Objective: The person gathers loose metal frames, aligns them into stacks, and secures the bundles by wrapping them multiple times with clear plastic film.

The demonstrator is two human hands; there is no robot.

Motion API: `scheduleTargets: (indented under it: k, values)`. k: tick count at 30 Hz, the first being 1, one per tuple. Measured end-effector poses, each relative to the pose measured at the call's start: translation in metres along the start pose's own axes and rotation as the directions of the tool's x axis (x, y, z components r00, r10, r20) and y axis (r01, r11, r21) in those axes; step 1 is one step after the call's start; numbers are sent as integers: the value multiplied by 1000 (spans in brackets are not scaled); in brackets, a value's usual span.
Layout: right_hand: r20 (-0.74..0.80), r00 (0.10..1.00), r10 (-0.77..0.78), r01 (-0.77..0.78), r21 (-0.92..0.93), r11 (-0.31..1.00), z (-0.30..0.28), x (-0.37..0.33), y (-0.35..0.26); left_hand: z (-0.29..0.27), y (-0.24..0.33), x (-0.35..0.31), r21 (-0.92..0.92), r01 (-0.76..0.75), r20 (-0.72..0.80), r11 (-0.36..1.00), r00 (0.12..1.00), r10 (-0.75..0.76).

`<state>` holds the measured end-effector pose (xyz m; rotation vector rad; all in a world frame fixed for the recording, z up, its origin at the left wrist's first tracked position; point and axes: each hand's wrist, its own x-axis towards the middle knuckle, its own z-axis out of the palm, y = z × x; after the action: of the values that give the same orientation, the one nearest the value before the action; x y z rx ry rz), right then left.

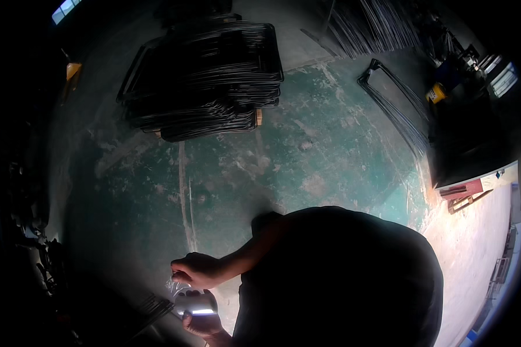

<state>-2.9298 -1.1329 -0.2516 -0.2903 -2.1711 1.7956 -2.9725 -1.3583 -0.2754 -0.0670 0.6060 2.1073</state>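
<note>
My left hand (202,325) is wrapped round a short, shiny silvery cylinder (195,303) with a bright streak of light along its side. Just above it, my right hand (197,270) is closed, fingers curled down. Thin, clear, glinting material (176,284) hangs between the right fingers and the cylinder's end. Whether it is film or strands I cannot make out. Beside the cylinder, a bunch of dark thin bars (156,307) runs off to the lower left into shadow.
A tall stack of black rounded frames (208,87) stands on wood at the far left. Long metal bars (376,29) lean at the back, and more frames (396,107) lie at right. My dark-clothed body (341,277) covers much of the worn green floor (324,150).
</note>
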Motion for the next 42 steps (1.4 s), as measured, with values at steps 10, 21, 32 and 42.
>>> scheduleTargets:
  k: [10, 21, 32, 42]
  values:
    - [-447, 732, 514, -364, 381, 850, -147, -114, -27, 104, -75, 134, 228, 509, 59, 830, 844, -534]
    - [-735, 527, 426, -382, 243, 892, -364, -303, -13, 259, -358, 158, 387, 748, -26, 538, 593, -805]
    - [-946, 146, 290, -303, 236, 923, -602, -463, 42, 392, -670, 245, 465, 863, -22, 196, 232, -972]
    - [-853, -391, 344, -229, 453, 862, -896, -666, 128, 553, -1004, 362, 561, 828, -143, 19, 119, -982]
